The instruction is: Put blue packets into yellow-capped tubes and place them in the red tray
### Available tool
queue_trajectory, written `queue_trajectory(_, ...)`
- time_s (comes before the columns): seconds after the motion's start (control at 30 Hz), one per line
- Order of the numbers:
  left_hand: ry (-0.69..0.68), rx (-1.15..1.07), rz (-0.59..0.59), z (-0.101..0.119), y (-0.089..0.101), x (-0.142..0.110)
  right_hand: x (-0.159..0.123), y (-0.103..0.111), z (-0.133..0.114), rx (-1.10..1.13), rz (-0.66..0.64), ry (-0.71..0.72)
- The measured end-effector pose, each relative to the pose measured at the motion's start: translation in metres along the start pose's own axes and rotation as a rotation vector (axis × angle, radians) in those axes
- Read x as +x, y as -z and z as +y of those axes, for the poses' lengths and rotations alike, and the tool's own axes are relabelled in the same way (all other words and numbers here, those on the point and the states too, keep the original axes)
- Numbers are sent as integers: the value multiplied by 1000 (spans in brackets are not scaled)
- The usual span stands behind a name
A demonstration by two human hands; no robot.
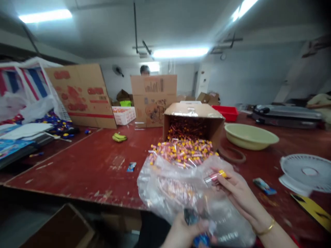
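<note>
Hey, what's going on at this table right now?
A person stands at a red table and holds a clear plastic bag with both hands. The right hand pinches a small pink tube with a yellow cap at the bag's mouth. The left hand grips the bag lower down together with a blue card. Just behind, a cardboard box lies on its side, spilling a heap of the same tubes. Another person works behind cartons at the far end.

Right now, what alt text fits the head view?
Right hand pinches a small pink, yellow-capped tube over a clear plastic bag that the left hand holds. Behind, a tipped cardboard box spills matching tubes onto the red worktable.
</note>
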State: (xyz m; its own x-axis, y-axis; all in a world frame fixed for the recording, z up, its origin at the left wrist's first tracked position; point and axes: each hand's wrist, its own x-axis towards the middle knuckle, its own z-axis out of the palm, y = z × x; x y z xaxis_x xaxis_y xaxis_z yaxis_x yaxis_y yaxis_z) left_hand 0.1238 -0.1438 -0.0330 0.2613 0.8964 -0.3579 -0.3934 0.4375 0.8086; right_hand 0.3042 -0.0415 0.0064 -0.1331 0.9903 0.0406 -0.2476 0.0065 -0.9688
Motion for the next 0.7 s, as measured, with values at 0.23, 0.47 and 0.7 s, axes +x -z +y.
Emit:
queue_trajectory(0.23,-21,62,-119,2,-11,12,-63,19,23,8,215,102)
queue_trajectory(0.47,-20,145,-109,1,-27,21,-85,20,21,-20,290,129)
queue_trajectory(0.7,-17,242,-146,-5,-27,23,-99,16,8,-141,272,152)
